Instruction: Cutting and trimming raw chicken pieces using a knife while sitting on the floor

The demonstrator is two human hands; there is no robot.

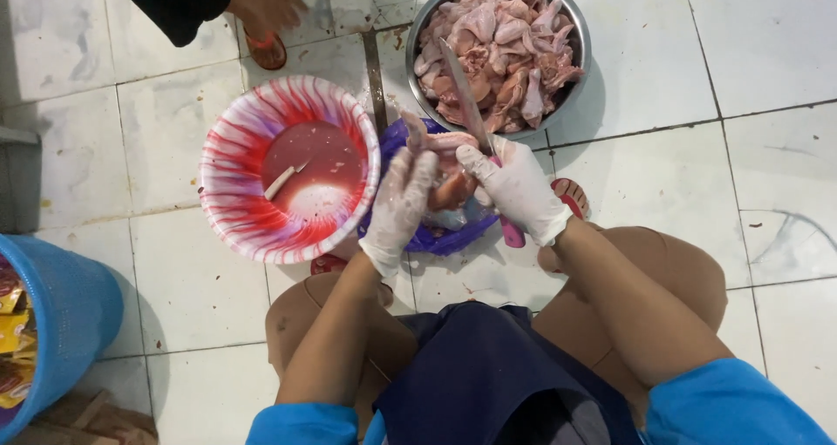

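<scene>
A person squatting on a white tiled floor (pixel 183 288) works on a piece of raw chicken (pixel 446 179) held over a purple basin (pixel 453 236). The gloved left hand (pixel 399 208) has its fingers clamped on the chicken piece from its 9 o'clock side. The gloved right hand (pixel 516 188) has its fingers closed around the pink handle of a knife (pixel 471 105), the blade running up toward 11 o'clock. At 12 o'clock from the hands sits a steel bowl (pixel 575 61) heaped with raw chicken pieces. At 9 o'clock stands a red-and-white basin (pixel 235 175) of reddish water. A blue bucket (pixel 65 314) sits at 8 o'clock. Another person's hand (pixel 261 5) reaches in at 11 o'clock.
</scene>
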